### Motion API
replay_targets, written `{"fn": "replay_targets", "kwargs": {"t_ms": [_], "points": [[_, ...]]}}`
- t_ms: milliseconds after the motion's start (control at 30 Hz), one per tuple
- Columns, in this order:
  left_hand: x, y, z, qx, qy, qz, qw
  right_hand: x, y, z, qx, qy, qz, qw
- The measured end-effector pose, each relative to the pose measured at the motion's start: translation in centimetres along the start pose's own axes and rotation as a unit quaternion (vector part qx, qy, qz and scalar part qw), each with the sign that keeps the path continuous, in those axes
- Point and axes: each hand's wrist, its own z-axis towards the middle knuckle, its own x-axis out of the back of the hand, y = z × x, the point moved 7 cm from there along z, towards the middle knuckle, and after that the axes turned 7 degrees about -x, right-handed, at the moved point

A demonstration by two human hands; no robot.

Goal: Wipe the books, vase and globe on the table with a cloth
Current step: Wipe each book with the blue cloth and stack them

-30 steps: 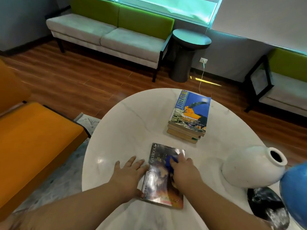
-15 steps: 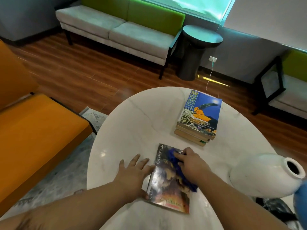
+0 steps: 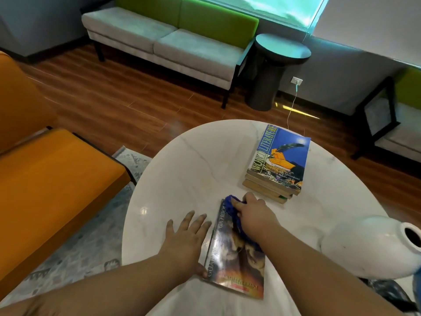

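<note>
A dark glossy paperback (image 3: pixel 237 258) lies flat on the round white marble table (image 3: pixel 193 174) near its front edge. My right hand (image 3: pixel 252 213) holds a blue cloth (image 3: pixel 237 221) against the book's far end. My left hand (image 3: pixel 186 238) lies flat on the table with straight fingers, its thumb against the book's left edge. A stack of books (image 3: pixel 278 163) with a blue World Literature cover on top sits behind. A white vase (image 3: pixel 373 247) stands at the right. The globe is out of view.
An orange seat (image 3: pixel 45 179) stands to the left of the table. A grey and green sofa (image 3: pixel 168 39) and a dark round side table (image 3: pixel 273 67) stand by the far wall. A cable (image 3: pixel 293 103) hangs from a wall socket behind the table.
My right hand has slid the blue cloth from the middle of the paperback up to its far end. The left hand has stayed at the book's left edge. The view has shifted left.
</note>
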Motion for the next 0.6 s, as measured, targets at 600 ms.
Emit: {"fn": "replay_targets", "kwargs": {"t_ms": [600], "points": [[-0.2,-0.4,-0.4,0.027,0.006,0.005,1.000,-2.9,-4.7,-7.9,0.168,-0.004,0.066,0.984]]}}
